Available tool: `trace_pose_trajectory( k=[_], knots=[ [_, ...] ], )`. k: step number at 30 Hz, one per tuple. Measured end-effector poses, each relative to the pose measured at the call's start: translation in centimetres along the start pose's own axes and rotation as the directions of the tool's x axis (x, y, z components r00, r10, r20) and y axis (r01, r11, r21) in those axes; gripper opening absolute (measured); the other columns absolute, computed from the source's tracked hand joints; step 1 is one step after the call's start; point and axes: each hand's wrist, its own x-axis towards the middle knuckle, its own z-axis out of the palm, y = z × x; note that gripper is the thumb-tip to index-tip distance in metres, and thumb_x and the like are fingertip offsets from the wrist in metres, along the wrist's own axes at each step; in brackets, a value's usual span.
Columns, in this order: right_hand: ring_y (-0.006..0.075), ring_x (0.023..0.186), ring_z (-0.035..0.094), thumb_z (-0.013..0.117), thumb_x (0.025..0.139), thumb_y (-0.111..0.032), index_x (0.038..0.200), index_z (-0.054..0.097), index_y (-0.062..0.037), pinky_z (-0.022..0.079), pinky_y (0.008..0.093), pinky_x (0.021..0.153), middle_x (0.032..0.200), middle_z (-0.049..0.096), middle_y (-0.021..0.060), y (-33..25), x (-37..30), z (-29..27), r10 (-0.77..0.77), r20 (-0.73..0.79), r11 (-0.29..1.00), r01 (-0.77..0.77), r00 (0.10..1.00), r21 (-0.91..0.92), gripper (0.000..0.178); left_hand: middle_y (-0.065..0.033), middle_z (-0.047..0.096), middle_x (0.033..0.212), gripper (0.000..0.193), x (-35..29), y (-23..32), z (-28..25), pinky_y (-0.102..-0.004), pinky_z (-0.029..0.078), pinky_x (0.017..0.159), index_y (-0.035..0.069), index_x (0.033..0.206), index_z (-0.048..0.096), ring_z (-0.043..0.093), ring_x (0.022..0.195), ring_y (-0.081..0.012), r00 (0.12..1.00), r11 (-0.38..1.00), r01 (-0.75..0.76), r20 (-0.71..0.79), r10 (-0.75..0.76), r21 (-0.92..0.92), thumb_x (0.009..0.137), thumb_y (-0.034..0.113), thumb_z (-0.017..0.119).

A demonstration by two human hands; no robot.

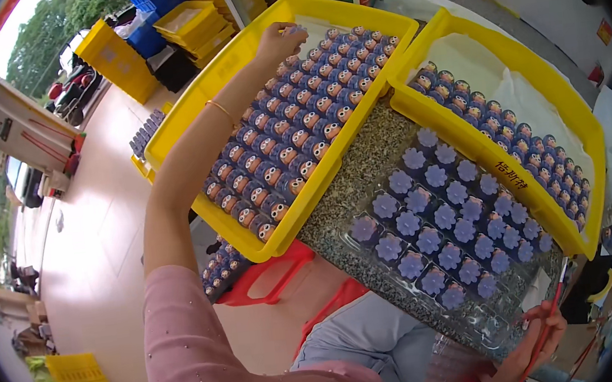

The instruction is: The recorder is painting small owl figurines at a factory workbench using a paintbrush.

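Note:
My left hand (281, 42) reaches over the far left end of a yellow tray (349, 140). Its fingers pinch a small purple figurine (296, 30), mostly covered by them. Rows of purple figurines with orange faces and big white eyes (289, 154) fill much of that tray. At the lower right, my right hand (538, 342) is closed round a thin red-handled paintbrush (555, 306), its tip pointing up and away. Close to that hand lies a clear plastic blister tray (476, 315), holding several pale purple flower-shaped pieces (444, 217) in rows.
A second yellow tray (587, 236) on the right holds more figurines (505, 129) beside a white sheet. Both trays rest on a speckled stone worktop (364, 177). A red stool (271, 280) stands below its left edge. Yellow crates (113, 62) are stacked at the far left.

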Motion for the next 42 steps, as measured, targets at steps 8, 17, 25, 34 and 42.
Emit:
trace_pose_trajectory(
  k=[8, 17, 25, 34, 42],
  knots=[
    [0.0268, 0.079, 0.057, 0.06, 0.088, -0.009, 0.1, 0.049, -0.0052, 0.048, 0.0373, 0.068, 0.09, 0.059, 0.0188, 0.1, 4.3, 1.1, -0.036, -0.095, 0.983, 0.018, 0.995, -0.185, 0.016, -0.0162, 0.068, 0.1, 0.051, 19.2, -6.7, 8.0, -0.0376, 0.05, 0.083, 0.003, 0.104, 0.066, 0.064, 0.096, -0.031, 0.944, 0.847, -0.074, -0.236, 0.23, 0.527, 0.068, 0.038, 0.074],
    [0.0194, 0.089, 0.056, 0.057, 0.087, -0.009, 0.1, 0.046, -0.0047, 0.045, 0.0307, 0.079, 0.111, 0.053, 0.0168, 1.2, 2.6, 0.5, 0.176, -0.186, 0.945, -0.219, 0.967, -0.242, 0.018, -0.022, 0.065, 0.108, 0.063, 22.4, -8.7, 14.5, -0.0375, 0.046, 0.089, -0.003, 0.112, 0.062, 0.062, 0.102, -0.0321, 0.926, 0.743, -0.334, 0.347, 0.146, 0.58, 0.085, 0.053, 0.053],
    [0.0326, 0.105, 0.056, 0.061, 0.082, 0.002, 0.112, 0.055, -0.0033, 0.044, 0.0378, 0.091, 0.117, 0.056, 0.0175, 3.4, 4.0, 3.5, 0.09, 0.143, 0.77, 0.023, 0.986, -0.638, 0.03, -0.0182, 0.055, 0.126, 0.048, 12.4, -1.7, 4.3, -0.0353, 0.043, 0.095, 0.004, 0.132, 0.048, 0.053, 0.116, -0.0249, 0.788, 0.653, -0.607, 0.446, 0.424, 0.453, 0.096, 0.036, 0.051],
    [0.0344, 0.089, 0.056, 0.072, 0.069, 0.003, 0.087, 0.046, -0.0032, 0.045, 0.038, 0.079, 0.094, 0.057, 0.016, 7.0, 6.2, 3.4, -0.131, 0.161, 0.826, 0.197, 0.978, -0.528, 0.033, -0.0122, 0.057, 0.121, 0.037, -24.7, 7.8, 2.6, -0.0359, 0.031, 0.105, -0.003, 0.121, 0.051, 0.05, 0.119, -0.0224, 0.64, 0.78, -0.626, 0.586, 0.497, 0.022, 0.086, 0.007, 0.054],
    [0.0333, 0.087, 0.058, 0.074, 0.069, -0.002, 0.082, 0.043, -0.0056, 0.046, 0.0373, 0.074, 0.088, 0.056, 0.0142, 5.8, 5.0, 2.7, -0.107, -0.068, 0.99, 0.1, 0.992, -0.101, 0.034, -0.0149, 0.057, 0.116, 0.039, -37.8, 2.9, 8.6, -0.0298, 0.046, 0.084, -0.002, 0.128, 0.042, 0.059, 0.096, -0.0193, 0.695, 0.867, 0.078, 0.65, 0.307, -0.493, 0.093, 0.014, 0.049]
  ],
)
